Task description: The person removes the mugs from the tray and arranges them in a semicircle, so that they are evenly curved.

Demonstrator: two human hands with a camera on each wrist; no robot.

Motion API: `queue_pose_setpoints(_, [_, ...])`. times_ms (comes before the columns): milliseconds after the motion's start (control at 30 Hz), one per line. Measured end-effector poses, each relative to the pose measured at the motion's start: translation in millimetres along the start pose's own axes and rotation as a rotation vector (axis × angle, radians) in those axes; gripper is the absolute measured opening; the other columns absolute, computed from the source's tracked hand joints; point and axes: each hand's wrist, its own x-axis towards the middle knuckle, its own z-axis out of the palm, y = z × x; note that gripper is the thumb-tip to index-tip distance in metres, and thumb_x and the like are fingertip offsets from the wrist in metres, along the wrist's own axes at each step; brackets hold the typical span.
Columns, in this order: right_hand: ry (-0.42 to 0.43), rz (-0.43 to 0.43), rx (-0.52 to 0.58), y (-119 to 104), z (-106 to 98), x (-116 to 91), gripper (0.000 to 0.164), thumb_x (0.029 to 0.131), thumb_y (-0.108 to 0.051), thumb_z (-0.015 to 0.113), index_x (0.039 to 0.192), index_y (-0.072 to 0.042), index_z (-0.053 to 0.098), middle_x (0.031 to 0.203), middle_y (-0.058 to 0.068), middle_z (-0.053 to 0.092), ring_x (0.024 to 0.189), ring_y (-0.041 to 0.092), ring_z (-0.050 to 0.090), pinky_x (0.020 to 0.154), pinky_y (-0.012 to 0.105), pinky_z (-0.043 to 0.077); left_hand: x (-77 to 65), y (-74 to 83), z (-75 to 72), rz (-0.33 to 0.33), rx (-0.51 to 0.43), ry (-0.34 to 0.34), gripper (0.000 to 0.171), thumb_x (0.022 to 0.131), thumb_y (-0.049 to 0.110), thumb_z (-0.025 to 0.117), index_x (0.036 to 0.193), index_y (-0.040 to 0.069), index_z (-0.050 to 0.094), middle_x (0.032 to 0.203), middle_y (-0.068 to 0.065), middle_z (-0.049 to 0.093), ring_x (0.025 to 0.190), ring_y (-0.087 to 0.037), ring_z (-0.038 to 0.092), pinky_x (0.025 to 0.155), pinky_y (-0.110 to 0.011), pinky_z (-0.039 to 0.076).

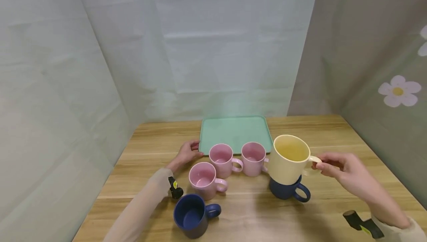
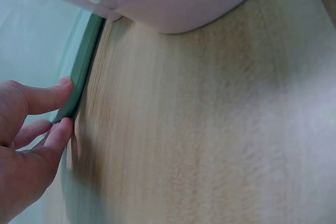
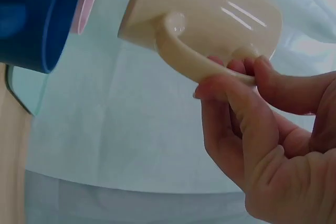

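Observation:
By its handle, my right hand (image 1: pixel 345 169) pinches a pale yellow mug (image 1: pixel 287 166), held upright in the head view. The mug hangs over a dark blue mug (image 1: pixel 283 190) and hides part of it. In the right wrist view the thumb and fingers (image 3: pixel 231 87) close round the handle. My left hand (image 1: pixel 188 152) is at the front left corner of a mint green tray (image 1: pixel 233 129). Its thumb lies on the tray rim (image 2: pixel 79 72) and its fingers reach under the edge in the left wrist view.
Three pink mugs stand along the tray's front side: one by the left forearm (image 1: pixel 203 182), a middle mug (image 1: pixel 221 160) and a right mug (image 1: pixel 253 160). Another dark blue mug (image 1: pixel 191 218) is nearest me. Hanging cloth (image 1: pixel 227 49) surrounds the wooden table (image 1: pixel 240 212).

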Motion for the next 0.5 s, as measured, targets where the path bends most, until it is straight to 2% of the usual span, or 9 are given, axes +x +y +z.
queue_pose_setpoints(133, [-0.068, -0.046, 0.055, 13, -4, -19, 0.018, 0.092, 0.002, 0.058, 0.108, 0.004, 0.066, 0.093, -0.015, 0.071, 0.085, -0.001, 0.065, 0.069, 0.014, 0.057, -4.4, 7.3, -1.6, 0.009, 0.011, -0.013, 0.059, 0.084, -0.005, 0.068, 0.136, -0.013, 0.042, 0.133, -0.033, 0.051, 0.123, -0.043, 0.054, 0.101, -0.040, 0.052])
queue_pose_setpoints(300, [-0.136, -0.216, 0.111, 30, -7, -40, 0.028, 0.088, 0.012, 0.056, 0.107, -0.005, 0.068, 0.097, -0.010, 0.072, 0.089, -0.001, 0.065, 0.072, 0.013, 0.057, -3.5, 5.7, -0.8, 0.005, 0.010, -0.011, 0.059, 0.083, -0.005, 0.068, 0.135, -0.014, 0.042, 0.133, -0.033, 0.052, 0.123, -0.043, 0.054, 0.101, -0.041, 0.052])
queue_pose_setpoints(333, [-0.149, -0.242, 0.116, 32, -7, -44, 0.029, 0.088, 0.013, 0.056, 0.107, -0.005, 0.068, 0.098, -0.008, 0.072, 0.088, 0.000, 0.065, 0.072, 0.014, 0.057, -0.3, 0.3, 0.0, 0.007, 0.010, -0.005, 0.059, 0.083, -0.005, 0.069, 0.135, -0.013, 0.043, 0.133, -0.032, 0.052, 0.123, -0.042, 0.054, 0.100, -0.040, 0.052])
queue_pose_setpoints(500, [-0.221, -0.319, 0.130, 44, -7, -60, 0.035, 0.086, 0.016, 0.056, 0.107, -0.009, 0.067, 0.097, -0.002, 0.071, 0.086, 0.004, 0.064, 0.069, 0.015, 0.056, -1.4, 0.3, -0.2, 0.012, 0.009, -0.012, 0.059, 0.083, -0.006, 0.069, 0.135, -0.013, 0.043, 0.131, -0.032, 0.053, 0.122, -0.042, 0.054, 0.099, -0.039, 0.053])
